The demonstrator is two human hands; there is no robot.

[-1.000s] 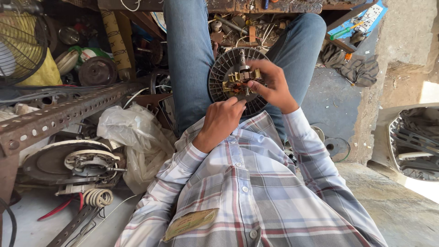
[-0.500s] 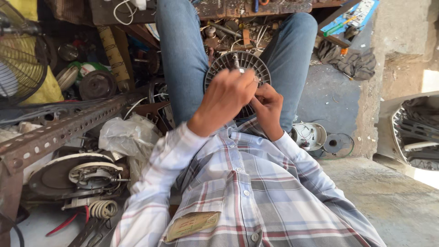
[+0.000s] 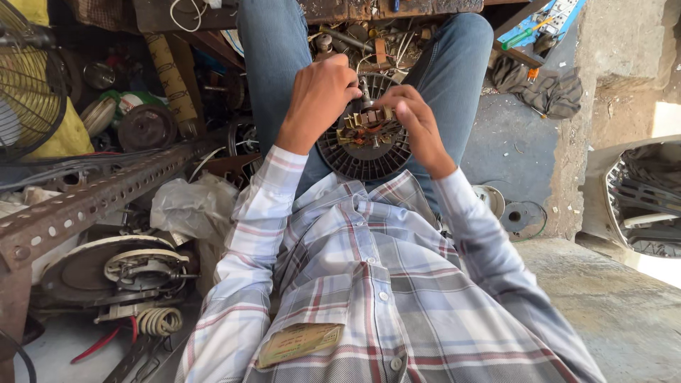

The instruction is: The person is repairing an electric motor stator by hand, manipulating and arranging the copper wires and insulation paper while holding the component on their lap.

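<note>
Looking down from the wearer's head, the far left edge shows a yellow wire fan guard point(image 3: 28, 85), and below it a rusty perforated angle-iron bar point(image 3: 85, 206) running across a heap of scrap parts. Near the lower left lies a round motor housing point(image 3: 106, 273) with a coiled cord point(image 3: 157, 320) and red-handled pliers point(image 3: 106, 339) beside it, and just right of that a crumpled plastic bag point(image 3: 191, 209). At centre, the person sits in a plaid shirt point(image 3: 369, 284) and blue jeans point(image 3: 273, 64), with a fan motor stator point(image 3: 365, 145) resting in the lap between the thighs: a dark round ribbed disc with copper windings and pale insulating strips at its middle. The left hand point(image 3: 319, 96) is curled over the disc's far left rim, fingers closed down toward the central shaft; whether it pinches the shaft or only steadies it cannot be told, since the knuckles hide the fingertips. The right hand point(image 3: 418, 120) is on the right side of the windings, fingertips bent in and closed on the winding edge. The stator looks heavy and rigid for its size, being metal, but the thin copper wire and insulation seem fragile, so the solid outer rim or shaft is likely the safer place to hold. Farther right, a grey rag point(image 3: 543, 89) lies on the concrete floor point(image 3: 511, 152), and a second fan guard point(image 3: 642, 206) shows at the far right edge.
</note>
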